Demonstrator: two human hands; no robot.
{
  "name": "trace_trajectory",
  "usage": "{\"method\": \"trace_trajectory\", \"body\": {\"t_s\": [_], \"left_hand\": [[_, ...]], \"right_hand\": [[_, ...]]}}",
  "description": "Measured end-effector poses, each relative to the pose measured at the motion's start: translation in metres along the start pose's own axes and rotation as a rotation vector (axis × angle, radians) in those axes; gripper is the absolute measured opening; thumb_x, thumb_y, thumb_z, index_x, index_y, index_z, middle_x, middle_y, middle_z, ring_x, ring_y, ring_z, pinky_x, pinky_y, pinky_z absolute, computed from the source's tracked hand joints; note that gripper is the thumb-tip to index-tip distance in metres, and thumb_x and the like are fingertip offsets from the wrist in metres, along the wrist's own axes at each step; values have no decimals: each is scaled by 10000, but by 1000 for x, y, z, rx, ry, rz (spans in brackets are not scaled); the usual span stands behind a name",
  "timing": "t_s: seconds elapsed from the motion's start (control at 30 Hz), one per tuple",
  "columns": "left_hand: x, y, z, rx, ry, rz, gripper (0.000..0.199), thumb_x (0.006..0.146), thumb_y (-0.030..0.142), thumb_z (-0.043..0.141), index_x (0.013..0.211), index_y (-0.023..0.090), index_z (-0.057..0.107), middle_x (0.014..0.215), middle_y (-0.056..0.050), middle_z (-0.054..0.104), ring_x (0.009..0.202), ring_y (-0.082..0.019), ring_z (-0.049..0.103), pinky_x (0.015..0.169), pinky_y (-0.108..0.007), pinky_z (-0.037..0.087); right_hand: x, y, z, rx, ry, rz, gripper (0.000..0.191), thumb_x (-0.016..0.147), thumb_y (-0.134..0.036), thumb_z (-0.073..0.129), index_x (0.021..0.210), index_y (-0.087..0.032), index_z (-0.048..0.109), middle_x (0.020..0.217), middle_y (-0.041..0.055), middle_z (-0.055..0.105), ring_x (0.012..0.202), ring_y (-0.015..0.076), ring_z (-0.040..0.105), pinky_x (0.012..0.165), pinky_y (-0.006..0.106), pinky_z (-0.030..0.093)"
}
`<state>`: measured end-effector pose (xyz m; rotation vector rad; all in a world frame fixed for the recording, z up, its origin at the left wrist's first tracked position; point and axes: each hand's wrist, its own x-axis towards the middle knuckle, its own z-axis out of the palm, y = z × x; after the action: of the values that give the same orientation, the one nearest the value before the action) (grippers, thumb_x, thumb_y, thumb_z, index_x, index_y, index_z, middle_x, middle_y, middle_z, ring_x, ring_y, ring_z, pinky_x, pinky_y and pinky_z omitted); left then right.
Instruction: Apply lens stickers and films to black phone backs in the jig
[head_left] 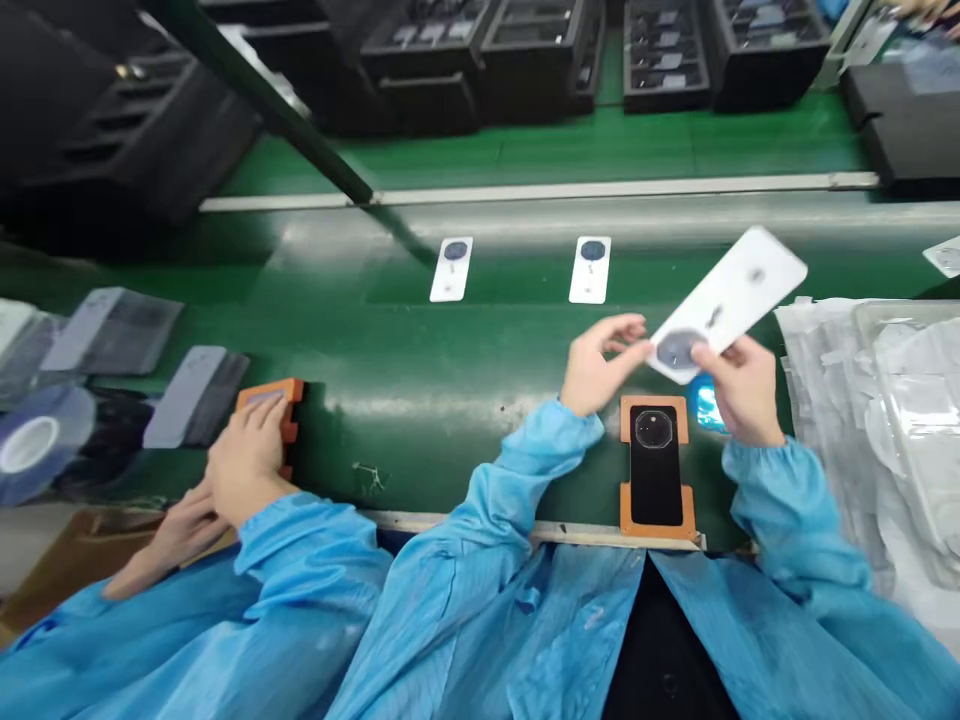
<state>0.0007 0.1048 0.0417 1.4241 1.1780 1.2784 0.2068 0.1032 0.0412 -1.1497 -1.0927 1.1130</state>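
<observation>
My right hand [742, 390] grips a white phone-shaped sheet [731, 290] near its lower end, thumb pressed by a dark round patch. The sheet is tilted up to the right, above the work surface. At its lower left corner, the thumb and forefinger of my left hand [604, 365] pinch the edge. Below the sheet a black phone-like panel [656, 470] with a round camera ring lies in an orange fixture [634, 510] at the front edge. A shiny blue piece [707, 403] lies beside the fixture, partly behind my right hand.
Two similar white sheets [451, 270] [590, 270] lie on the green belt [405, 350]. A co-worker's hands [247, 460] rest at another orange fixture [289, 395]. Tape roll [30, 445] and grey stacks [184, 395] stand left, plastic bags [825, 400] and a clear tray [919, 400] right. Black trays [664, 60] line the back.
</observation>
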Motion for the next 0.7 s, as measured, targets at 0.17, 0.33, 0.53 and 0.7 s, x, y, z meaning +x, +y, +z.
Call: {"method": "trace_trajectory", "body": {"t_s": [0.17,0.33,0.53,0.7], "left_hand": [[111,-11,-25,680,73,-245,473,960,330,677,1377,147,551,1426,-150,620,1328,-225,583,1127,-315,434],[158,-33,-19,877,16,-421,755,655,289,944,1244,85,518,1449,-312,508,1413,-453,471,1140,-526,398],[171,-42,-18,984,-100,-494,805,628,279,945,1195,115,398,1497,-322,421,1471,-532,364,1131,-630,372],[179,-44,-23,994,-138,-529,711,650,385,914,1071,194,373,1394,-215,501,1413,-510,438,1027,-581,483]], "right_hand": [[55,-16,24,62,-91,215,460,754,-600,844,931,-187,742,917,72,799,808,155,742,686,248,608],[-46,-20,13,-27,-344,309,464,670,-544,912,871,-143,793,750,82,785,671,195,745,622,303,622],[-152,-108,-102,-484,-463,-86,356,926,-345,781,1272,-258,771,1129,52,817,999,186,788,898,297,627],[-160,-141,-243,-1080,488,-18,313,922,-480,743,1119,-246,805,1056,74,809,947,268,768,887,435,622]]}}
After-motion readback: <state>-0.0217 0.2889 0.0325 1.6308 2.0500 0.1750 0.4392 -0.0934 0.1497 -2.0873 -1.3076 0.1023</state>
